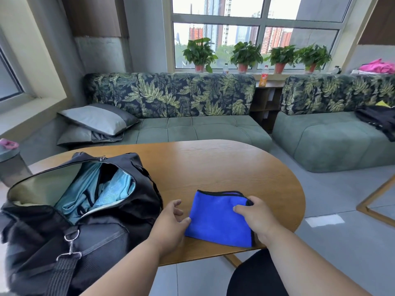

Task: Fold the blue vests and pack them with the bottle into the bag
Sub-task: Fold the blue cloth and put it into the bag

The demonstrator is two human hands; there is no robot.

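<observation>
A folded blue vest (215, 221) with black trim lies on the wooden table (224, 163) near its front edge. My right hand (257, 218) grips the vest's right side, thumb laid across the fabric and fingers curled over the far right corner. Just left of the vest, my left hand (171, 223) has relaxed fingers, and its thumb touches the vest's left edge. The black bag (111, 227) stands unzipped on the table's left part, with light blue cloth (100, 195) inside. A grey bottle (10, 165) with a pink lid stands at the far left.
Beyond the table stand two green sofas (203, 129) with leaf-print backs, and grey pillows (96, 120) lie on the left one. Potted plants (245, 56) and drink bottles line the windowsill. A wooden frame (376, 201) stands on the floor at right.
</observation>
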